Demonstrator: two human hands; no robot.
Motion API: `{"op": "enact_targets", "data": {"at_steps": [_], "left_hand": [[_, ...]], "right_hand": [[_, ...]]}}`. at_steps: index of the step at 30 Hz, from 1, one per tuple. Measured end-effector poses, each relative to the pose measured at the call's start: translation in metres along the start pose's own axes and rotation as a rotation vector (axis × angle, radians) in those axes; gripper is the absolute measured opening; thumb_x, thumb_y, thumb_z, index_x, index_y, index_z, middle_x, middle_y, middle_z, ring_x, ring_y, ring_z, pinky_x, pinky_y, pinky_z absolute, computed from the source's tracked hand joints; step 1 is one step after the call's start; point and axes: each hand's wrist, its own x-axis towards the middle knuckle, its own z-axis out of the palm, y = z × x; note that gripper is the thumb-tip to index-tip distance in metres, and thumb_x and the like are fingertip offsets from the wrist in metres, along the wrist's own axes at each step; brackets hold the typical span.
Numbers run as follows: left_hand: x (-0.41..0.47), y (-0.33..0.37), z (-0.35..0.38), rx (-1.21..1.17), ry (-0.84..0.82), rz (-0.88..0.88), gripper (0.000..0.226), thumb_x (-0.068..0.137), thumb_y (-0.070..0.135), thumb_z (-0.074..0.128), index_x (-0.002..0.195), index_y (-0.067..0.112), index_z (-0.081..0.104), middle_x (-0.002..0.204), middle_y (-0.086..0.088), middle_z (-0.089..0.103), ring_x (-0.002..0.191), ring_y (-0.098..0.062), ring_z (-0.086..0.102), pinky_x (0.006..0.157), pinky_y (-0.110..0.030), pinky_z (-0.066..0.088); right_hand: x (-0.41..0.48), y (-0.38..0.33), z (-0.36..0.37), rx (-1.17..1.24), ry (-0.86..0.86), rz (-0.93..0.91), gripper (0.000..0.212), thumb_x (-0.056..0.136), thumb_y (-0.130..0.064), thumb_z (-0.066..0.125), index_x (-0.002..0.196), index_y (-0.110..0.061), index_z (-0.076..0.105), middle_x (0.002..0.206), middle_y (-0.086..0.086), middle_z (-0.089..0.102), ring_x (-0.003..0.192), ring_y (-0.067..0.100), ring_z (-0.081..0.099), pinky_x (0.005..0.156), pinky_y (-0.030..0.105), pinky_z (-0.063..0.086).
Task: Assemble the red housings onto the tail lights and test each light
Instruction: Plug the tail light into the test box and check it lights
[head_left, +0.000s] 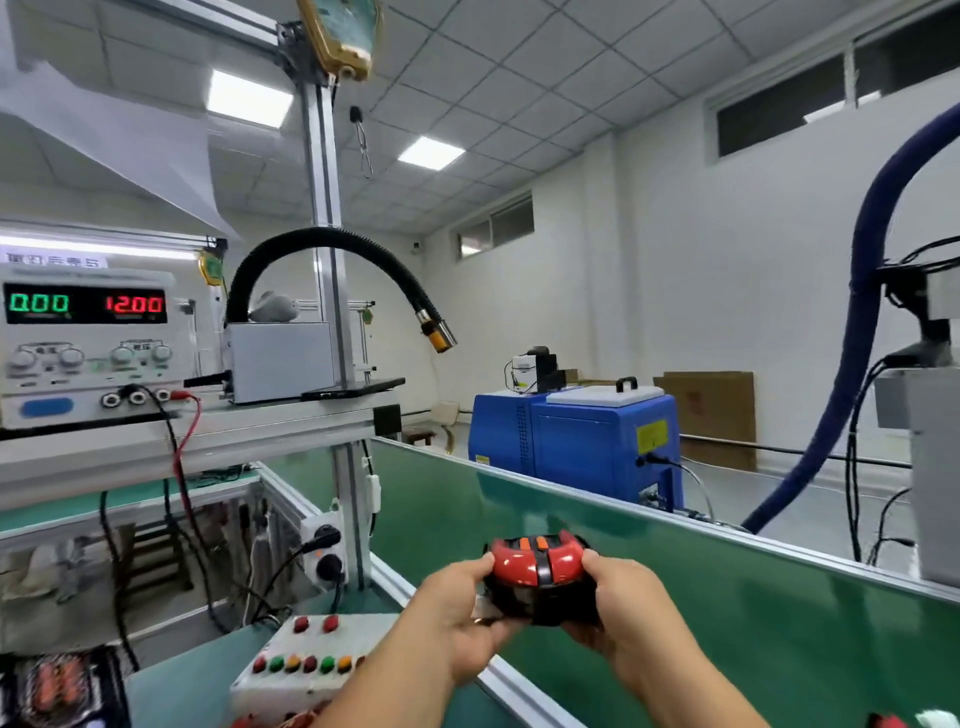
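Below the fingers, green desk; far to their left, supply showing 0.00 and 12.00; low at their left, button box. Between them, clear of the desk, light with red housing on top, clasped at both ends by left hand and right hand. Likely to drop on a slack hold; may spring the housing loose under a lopsided squeeze.
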Motion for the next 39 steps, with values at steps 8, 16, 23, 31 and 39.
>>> {"op": "enact_targets", "data": {"at_steps": [8,16,23,31,39], "left_hand": [[0.036,-0.011,-0.013,-0.111,-0.047,0.141,0.02,0.101,0.008,0.047,0.109,0.016,0.063,0.086,-0.014,0.075,0.082,-0.029,0.065,0.063,-0.04,0.058],[0.043,-0.028,-0.028,-0.135,0.163,0.567,0.055,0.094,0.004,0.059,0.144,0.024,0.047,0.133,-0.006,0.061,0.106,-0.022,0.066,0.087,-0.036,0.053],[0.057,0.008,-0.021,-0.062,0.207,0.33,0.038,0.098,0.008,0.056,0.135,0.006,0.053,0.106,-0.014,0.068,0.084,-0.022,0.065,0.066,-0.035,0.054],[0.06,0.029,-0.015,-0.026,0.077,0.115,0.022,0.099,0.007,0.053,0.118,-0.001,0.061,0.107,-0.02,0.065,0.087,-0.031,0.064,0.065,-0.042,0.052],[0.033,-0.008,-0.005,0.191,-0.098,0.204,0.036,0.102,0.019,0.048,0.132,0.036,0.059,0.128,0.002,0.064,0.1,-0.019,0.059,0.08,-0.035,0.048]], "right_hand": [[0.039,-0.004,0.007,-0.178,-0.052,-0.133,0.026,0.104,-0.022,0.04,0.121,-0.026,0.059,0.11,0.003,0.069,0.089,0.021,0.064,0.062,0.031,0.053],[0.069,0.018,0.034,-0.024,-0.26,-0.036,0.035,0.103,-0.017,0.037,0.118,-0.035,0.064,0.102,0.005,0.075,0.084,0.019,0.071,0.065,0.033,0.053],[0.082,0.009,0.046,-0.165,-0.119,0.025,0.019,0.094,-0.011,0.046,0.086,-0.013,0.063,0.075,0.011,0.063,0.062,0.022,0.057,0.051,0.026,0.046],[0.066,-0.007,0.029,-0.2,-0.044,-0.075,0.021,0.097,-0.012,0.046,0.105,-0.001,0.062,0.103,0.019,0.064,0.079,0.026,0.062,0.043,0.023,0.049],[0.005,0.012,-0.007,-0.139,0.0,-0.327,0.035,0.103,-0.014,0.036,0.101,-0.034,0.065,0.088,-0.011,0.073,0.079,0.01,0.068,0.06,0.029,0.058]]}}
